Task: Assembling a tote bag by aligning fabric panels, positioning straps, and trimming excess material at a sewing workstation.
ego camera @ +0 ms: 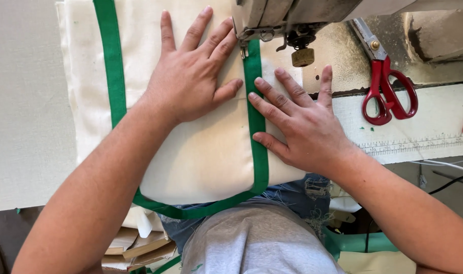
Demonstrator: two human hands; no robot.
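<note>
Cream canvas fabric lay under both hands on the counter, edged with a green binding tape that ran straight up between the two hands and curved round the cloth's near corner below the wrists. The left hand was spread flat, palm down, fingers fanned and pressing the cloth just to the left of the tape, its thumb tip almost touching the green strip. The right hand was also open and flat, its fingertips resting on the tape's right edge and on the cloth beside it; neither hand pinched anything.

Just beyond the fingertips of both hands stood the sewing machine head, its presser foot sitting down on the tape right ahead of the left index finger. A second green stripe ran along the cloth to the left of the left hand. To the right of the right hand, well apart from it, red-handled scissors lay on the counter, blades pointing away. Below the hands, torn blue jeans and a grey shirt showed.
</note>
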